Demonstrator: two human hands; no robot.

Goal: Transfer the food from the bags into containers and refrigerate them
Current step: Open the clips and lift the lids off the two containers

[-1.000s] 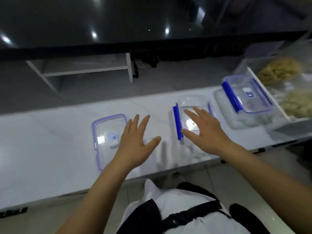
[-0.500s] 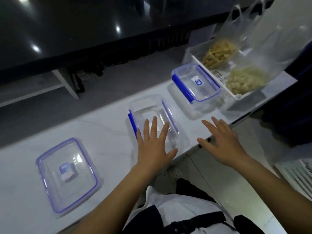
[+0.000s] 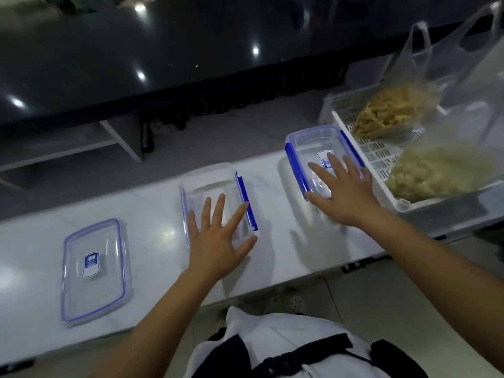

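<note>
An open clear container (image 3: 212,181) with blue clips stands mid-counter. My left hand (image 3: 221,238) lies over its near end, fingers straight and spread. To its right stands a lidded container (image 3: 313,143) with a blue rim. My right hand (image 3: 343,189) rests flat on that lid, fingers spread. A loose lid (image 3: 92,271) with a blue label lies at the left. Two clear bags sit in a white basket (image 3: 354,143) on the right: one with yellow strips (image 3: 390,113), one with pale pieces (image 3: 439,170).
The white counter (image 3: 152,222) runs left to right, its front edge just ahead of my body. Beyond it lie a grey floor and a dark glossy surface. The bags' handles (image 3: 425,39) stick up at the top right.
My right hand has moved from the counter's edge up onto the lidded container. My left hand stays over the open container. The view has shifted so the containers sit more central.
</note>
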